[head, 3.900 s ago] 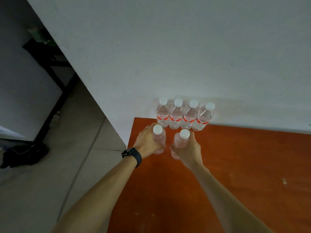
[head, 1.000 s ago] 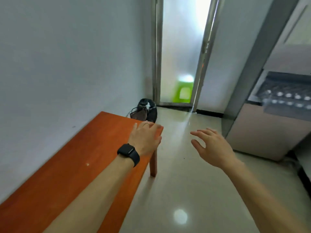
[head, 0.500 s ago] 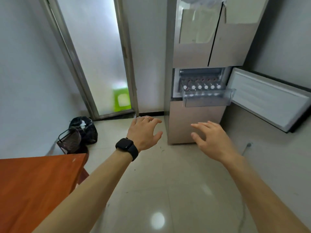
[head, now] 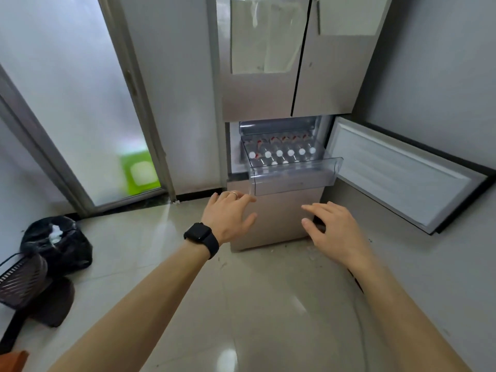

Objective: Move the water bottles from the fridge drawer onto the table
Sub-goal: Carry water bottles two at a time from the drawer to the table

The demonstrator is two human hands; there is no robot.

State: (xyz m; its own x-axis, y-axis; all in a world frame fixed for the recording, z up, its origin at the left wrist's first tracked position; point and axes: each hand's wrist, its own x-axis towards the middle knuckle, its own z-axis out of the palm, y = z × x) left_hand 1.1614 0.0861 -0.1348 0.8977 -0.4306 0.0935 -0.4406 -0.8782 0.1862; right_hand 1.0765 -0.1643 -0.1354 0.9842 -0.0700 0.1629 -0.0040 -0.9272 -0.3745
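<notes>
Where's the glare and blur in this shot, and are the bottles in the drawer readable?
Head view: glare spots sit on the glossy floor, brightest at bottom centre. The frosted glass door glows and washes out, and the wide-angle lens tilts and bows straight edges. The water bottles in the drawer show white caps, but their labels are soft smears.

water bottles (head: 279,153) blurred — count unclear, table (head: 13,357) cropped to a corner

The clear fridge drawer (head: 295,181) stands pulled out, and the water bottles (head: 279,153) sit packed inside it, white caps showing in two rows. The glossy tiled floor (head: 255,304) carries the fridge (head: 268,89), and at the left a black bag (head: 57,245) beside a dark slatted basket (head: 21,277).
</notes>
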